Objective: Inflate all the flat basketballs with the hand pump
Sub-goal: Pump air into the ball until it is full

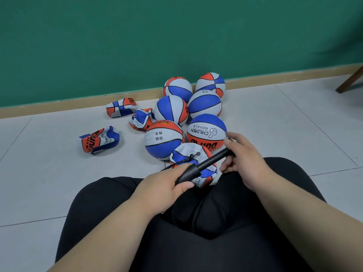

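Note:
A black hand pump point(204, 166) lies slanted across a crumpled flat basketball point(182, 152) just in front of my knees. My left hand point(167, 185) grips the pump's thick barrel end. My right hand point(241, 156) holds the handle end, thumb on top. The pump's thin hose point(187, 159) curls over the flat ball; I cannot tell whether its needle is in the valve. Three more flat red, white and blue balls lie to the left: one point(100, 140), one point(120, 107) by the wall, one point(141, 119) beside the round balls.
Several inflated basketballs point(164, 139) cluster on the grey tiled floor point(49, 173) against a green wall with a wooden skirting. My black-trousered legs point(196, 232) fill the foreground. A wooden chair leg point(349, 80) stands at the far right.

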